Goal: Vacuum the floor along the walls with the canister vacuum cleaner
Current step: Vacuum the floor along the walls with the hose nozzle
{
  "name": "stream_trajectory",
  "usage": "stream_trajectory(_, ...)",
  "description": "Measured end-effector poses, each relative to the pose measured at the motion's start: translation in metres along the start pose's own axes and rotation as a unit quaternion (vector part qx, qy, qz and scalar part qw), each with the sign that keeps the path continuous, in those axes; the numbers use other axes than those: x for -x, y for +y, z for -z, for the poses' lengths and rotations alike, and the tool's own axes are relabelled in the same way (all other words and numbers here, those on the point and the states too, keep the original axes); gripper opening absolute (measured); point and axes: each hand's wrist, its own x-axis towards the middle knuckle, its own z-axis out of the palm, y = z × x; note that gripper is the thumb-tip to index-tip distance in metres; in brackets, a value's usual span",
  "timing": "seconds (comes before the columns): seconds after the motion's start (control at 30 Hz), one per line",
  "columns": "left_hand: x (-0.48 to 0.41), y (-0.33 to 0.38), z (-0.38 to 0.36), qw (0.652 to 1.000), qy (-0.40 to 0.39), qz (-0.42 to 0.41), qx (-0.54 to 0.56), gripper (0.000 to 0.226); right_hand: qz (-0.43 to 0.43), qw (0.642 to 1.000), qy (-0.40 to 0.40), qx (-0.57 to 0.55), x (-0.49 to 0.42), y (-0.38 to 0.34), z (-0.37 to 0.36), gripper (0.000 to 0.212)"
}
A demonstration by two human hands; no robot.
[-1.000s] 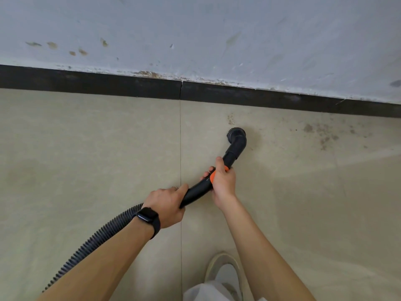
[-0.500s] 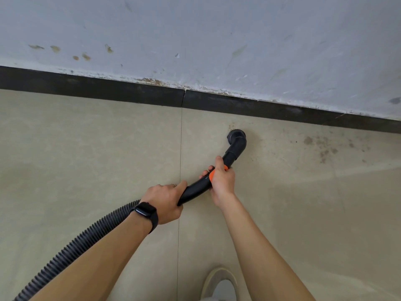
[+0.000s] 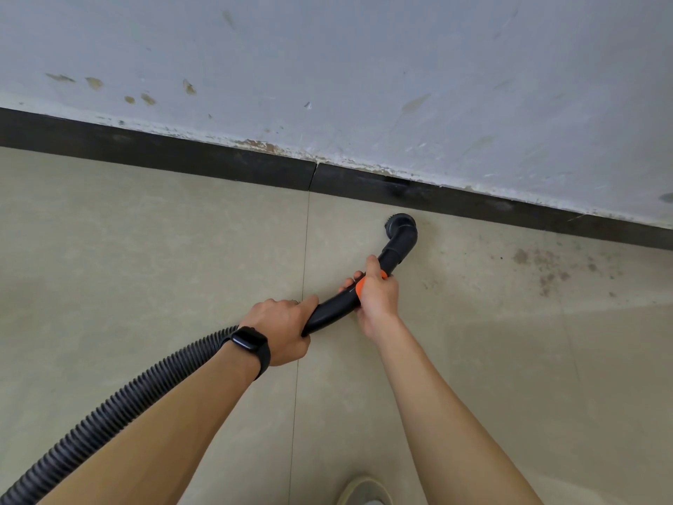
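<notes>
Black plastic makes up the bent pipe [image 3: 335, 308] that we see in the middle of the frame. At its far end sits a round brush head [image 3: 400, 224], low on the floor [image 3: 109, 249] just beside the dark strip [image 3: 182, 154] at the foot of the wall [image 3: 364, 67]. We cannot tell if it touches the strip.

The right hand [image 3: 375, 297] is wrapped round the pipe where an orange ring [image 3: 360, 286] goes round it, with the thumb lying along the top. The left hand [image 3: 280, 329] grips the pipe lower down, closer to us, fingers curled tight round it and the thumb pointing along the pipe. A black watch [image 3: 249, 340] sits on the left wrist. From under the left hand a ribbed hose [image 3: 120, 410] runs down to the lower left corner of the frame.

A thin line [image 3: 300, 249] between two pale tiles runs down the middle of the frame, under the pipe. On the right of the frame, near the strip, we see brown dirty spots [image 3: 546, 271] on the tile. The wall has little brown marks [image 3: 145, 98] in the upper left. At the bottom edge we see the tip of a pale shoe [image 3: 364, 492].
</notes>
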Motion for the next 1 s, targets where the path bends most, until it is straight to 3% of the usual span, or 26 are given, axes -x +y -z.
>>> stream_trajectory(0.5,-0.003,-0.019,0.008,0.998,0.022,0.039,0.037,0.025,-0.008,1.0,-0.017,0.024,-0.006,-0.009,-0.035,0.019)
stream_trajectory(0.8,0.04,-0.048,0.012,0.992,0.023,0.097,0.075,0.023,-0.023,0.994,-0.094,0.046,0.016,0.014,-0.068,0.027)
stream_trajectory(1.0,0.065,-0.038,0.003,0.999,-0.025,0.03,0.037,0.021,-0.022,0.999,-0.029,-0.01,0.046,0.048,-0.025,0.038)
